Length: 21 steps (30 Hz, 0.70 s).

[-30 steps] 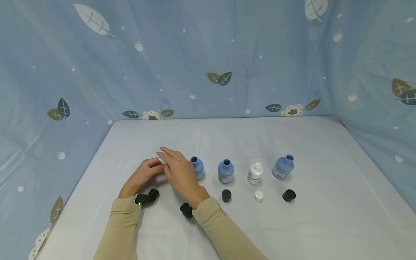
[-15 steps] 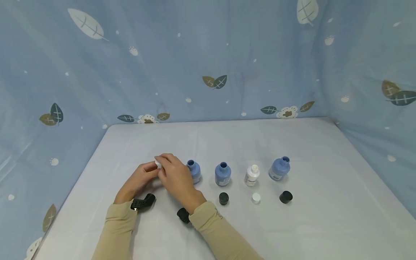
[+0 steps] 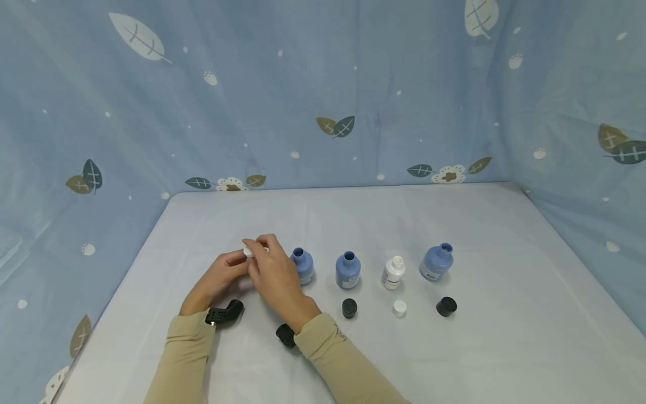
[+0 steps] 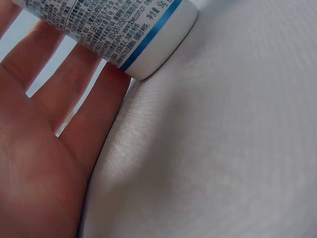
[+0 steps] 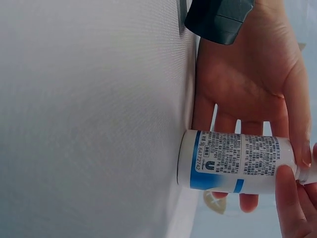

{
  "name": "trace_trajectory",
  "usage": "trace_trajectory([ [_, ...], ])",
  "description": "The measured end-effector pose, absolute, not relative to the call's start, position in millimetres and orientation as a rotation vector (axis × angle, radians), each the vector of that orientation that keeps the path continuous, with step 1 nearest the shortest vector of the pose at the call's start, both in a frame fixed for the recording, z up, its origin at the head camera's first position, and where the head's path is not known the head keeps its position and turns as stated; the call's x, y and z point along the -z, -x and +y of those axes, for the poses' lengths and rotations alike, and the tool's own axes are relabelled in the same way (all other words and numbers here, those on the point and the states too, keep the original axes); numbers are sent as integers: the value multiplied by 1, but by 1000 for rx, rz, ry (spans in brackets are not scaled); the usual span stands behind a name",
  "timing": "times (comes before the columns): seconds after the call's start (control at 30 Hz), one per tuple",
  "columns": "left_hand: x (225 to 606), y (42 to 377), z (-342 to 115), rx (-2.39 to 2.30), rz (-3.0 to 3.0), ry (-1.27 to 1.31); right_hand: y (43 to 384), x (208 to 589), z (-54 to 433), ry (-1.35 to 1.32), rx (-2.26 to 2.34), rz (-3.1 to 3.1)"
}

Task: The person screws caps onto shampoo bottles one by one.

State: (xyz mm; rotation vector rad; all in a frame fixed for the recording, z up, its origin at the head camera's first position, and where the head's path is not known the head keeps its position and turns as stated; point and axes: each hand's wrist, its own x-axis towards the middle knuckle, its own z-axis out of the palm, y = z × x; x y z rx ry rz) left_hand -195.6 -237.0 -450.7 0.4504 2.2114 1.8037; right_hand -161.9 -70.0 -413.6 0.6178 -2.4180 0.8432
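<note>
A white bottle with a blue band and fine print stands upright on the cloth, at the left of the row. My left hand grips its body, with fingers behind it and thumb near the neck. At its top, my right hand pinches the small white cap between thumb and fingers, which partly hide it. In the left wrist view only the bottle's lower body shows beside my left fingers. Close to the right hand stands an uncapped blue bottle, partly covered by that hand.
To the right stand a second uncapped blue bottle, an uncapped white bottle and another blue bottle. In front of them lie a black cap, a white cap and another black cap. Patterned blue cloth hangs behind.
The right fingers have curled and shifted about the white bottle's cap, and more white shows between them now. The left hand keeps its hold. The head view has shifted slightly.
</note>
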Motion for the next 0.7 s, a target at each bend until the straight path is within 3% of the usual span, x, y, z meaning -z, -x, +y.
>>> trace_trajectory([
  [0.7,450,197,-239,-1720,2301,-442,158,399,-66,-649,-682,-2505],
])
